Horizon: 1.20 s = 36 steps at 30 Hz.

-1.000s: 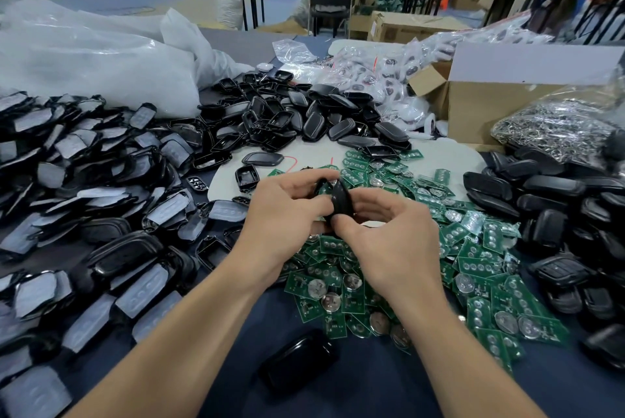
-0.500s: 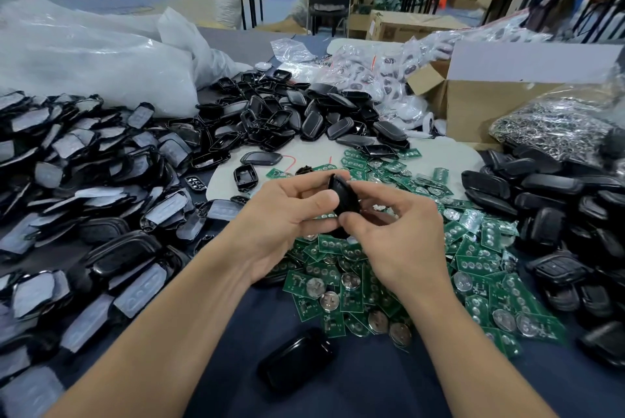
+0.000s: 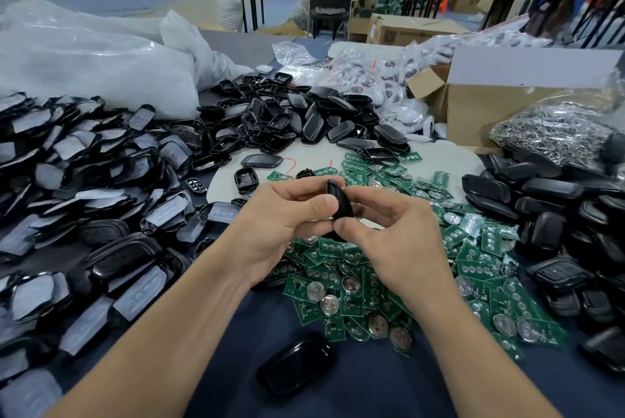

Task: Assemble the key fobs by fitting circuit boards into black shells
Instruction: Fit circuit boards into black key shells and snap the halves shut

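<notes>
Now, pinching one black shell (image 3: 340, 204) edge-on with both hands, right above the spread of green circuit boards (image 3: 473, 248). Clamping it from the left with the left hand (image 3: 280, 218), thumb across the near face, fingers curled round the far edge. Nipping its lower end with the right hand (image 3: 392, 241), thumb and forefinger tight on it, the other fingers loosely curled. Cannot tell about any board inside, with fingers covering most of the shell. Holding it up clear of the dark blue table (image 3: 355, 397), well above the boards beneath. Down near the body, lying alone on that table, a glossy black shell (image 3: 297, 363). Off to the left, heaped high, shell halves with grey film (image 3: 84, 181). Further back, a mound of bare shells (image 3: 297, 120). Over on the right, a bank of closed fobs (image 3: 558, 214). Behind those, a cardboard box (image 3: 490, 113) and a clear bag of metal rings (image 3: 548, 137).
</notes>
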{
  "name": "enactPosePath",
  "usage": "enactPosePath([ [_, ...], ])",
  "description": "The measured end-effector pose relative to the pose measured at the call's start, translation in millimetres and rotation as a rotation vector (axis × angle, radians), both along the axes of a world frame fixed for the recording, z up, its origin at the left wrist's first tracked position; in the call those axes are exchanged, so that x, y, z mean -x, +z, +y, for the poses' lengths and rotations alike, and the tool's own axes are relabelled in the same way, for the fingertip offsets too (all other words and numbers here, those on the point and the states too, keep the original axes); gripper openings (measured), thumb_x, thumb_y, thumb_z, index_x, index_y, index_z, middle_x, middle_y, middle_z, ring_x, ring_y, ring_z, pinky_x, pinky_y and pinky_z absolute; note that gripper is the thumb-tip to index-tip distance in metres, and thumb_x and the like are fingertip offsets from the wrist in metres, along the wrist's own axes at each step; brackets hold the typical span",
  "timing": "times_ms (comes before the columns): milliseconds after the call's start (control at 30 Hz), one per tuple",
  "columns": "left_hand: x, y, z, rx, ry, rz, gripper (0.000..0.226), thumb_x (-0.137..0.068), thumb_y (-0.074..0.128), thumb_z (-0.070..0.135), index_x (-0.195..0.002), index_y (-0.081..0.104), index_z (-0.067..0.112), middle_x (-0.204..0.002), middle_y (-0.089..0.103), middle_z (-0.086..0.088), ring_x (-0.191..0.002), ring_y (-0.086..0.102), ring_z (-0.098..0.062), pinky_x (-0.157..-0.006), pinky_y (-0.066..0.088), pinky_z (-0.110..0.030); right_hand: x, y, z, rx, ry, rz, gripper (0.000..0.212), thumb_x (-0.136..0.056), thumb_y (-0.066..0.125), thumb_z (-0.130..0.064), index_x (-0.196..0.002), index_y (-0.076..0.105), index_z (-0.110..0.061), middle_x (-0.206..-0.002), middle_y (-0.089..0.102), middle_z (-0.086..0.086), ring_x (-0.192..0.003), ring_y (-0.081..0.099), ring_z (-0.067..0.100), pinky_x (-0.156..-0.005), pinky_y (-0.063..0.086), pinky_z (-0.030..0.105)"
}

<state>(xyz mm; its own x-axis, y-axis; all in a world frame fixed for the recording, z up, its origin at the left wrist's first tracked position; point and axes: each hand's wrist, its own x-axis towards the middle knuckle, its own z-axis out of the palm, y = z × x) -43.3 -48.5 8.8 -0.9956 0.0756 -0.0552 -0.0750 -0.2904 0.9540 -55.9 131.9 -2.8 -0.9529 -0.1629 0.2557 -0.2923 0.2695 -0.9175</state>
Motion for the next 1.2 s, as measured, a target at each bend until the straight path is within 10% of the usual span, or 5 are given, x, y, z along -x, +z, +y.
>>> enactPosePath([
  [133, 0, 1, -1, 0.012, -0.049, -0.039, 0.044, -0.075, 0.078, 0.015, -0.119, 0.078, 0.009, -0.118, 0.077, -0.012, -0.107, 0.075, -0.023, -0.078, 0.061, -0.024, -6, 3, -3, -0.108, -0.081, 0.078, 0.056, -0.075, 0.089, -0.022, -0.112, 0.067, -0.058, -0.096, 0.073, -0.035, -0.096, 0.068, -0.014, -0.091, 0.058, 0.018],
  [333, -1, 4, 7, 0.384, 0.147, 0.043, 0.011, -0.092, 0.076, 0.029, -0.093, 0.085, 0.035, -0.095, 0.082, 0.004, -0.087, 0.078, -0.015, -0.067, 0.061, -0.023, -12, 1, -10, -0.276, -0.163, 0.151, 0.052, -0.077, 0.084, -0.025, -0.122, 0.070, -0.045, -0.102, 0.077, -0.021, -0.088, 0.073, 0.004, -0.087, 0.062, 0.033],
  [500, 1, -2, 13, 0.529, 0.290, 0.071, 0.040, -0.095, 0.072, 0.011, -0.073, 0.082, 0.042, -0.070, 0.078, 0.001, -0.056, 0.073, -0.017, -0.052, 0.056, -0.020, -16, 3, -18, -0.424, -0.194, 0.235, 0.038, -0.074, 0.077, -0.024, -0.109, 0.072, -0.035, -0.089, 0.078, -0.011, -0.084, 0.071, 0.021, -0.082, 0.061, 0.040],
  [833, 0, 1, 9, 0.350, 0.316, -0.001, 0.038, -0.096, 0.067, -0.002, -0.072, 0.083, 0.023, -0.068, 0.076, -0.014, -0.050, 0.070, -0.021, -0.049, 0.057, -0.025, -13, 2, -18, -0.285, -0.070, 0.180, 0.076, -0.078, 0.080, -0.018, -0.130, 0.043, -0.060, -0.069, 0.057, -0.049, -0.056, 0.057, -0.009, -0.066, 0.052, 0.016],
  [1200, -1, 1, 11, 0.448, 0.237, 0.145, 0.021, -0.093, 0.075, 0.011, -0.094, 0.084, 0.029, -0.082, 0.081, 0.000, -0.073, 0.078, -0.017, -0.066, 0.061, -0.022, 2, -2, -5, 0.148, -0.044, -0.084, 0.025, -0.078, 0.077, -0.022, -0.093, 0.081, -0.042, -0.084, 0.080, -0.011, -0.081, 0.078, 0.012, -0.078, 0.065, 0.038],
])
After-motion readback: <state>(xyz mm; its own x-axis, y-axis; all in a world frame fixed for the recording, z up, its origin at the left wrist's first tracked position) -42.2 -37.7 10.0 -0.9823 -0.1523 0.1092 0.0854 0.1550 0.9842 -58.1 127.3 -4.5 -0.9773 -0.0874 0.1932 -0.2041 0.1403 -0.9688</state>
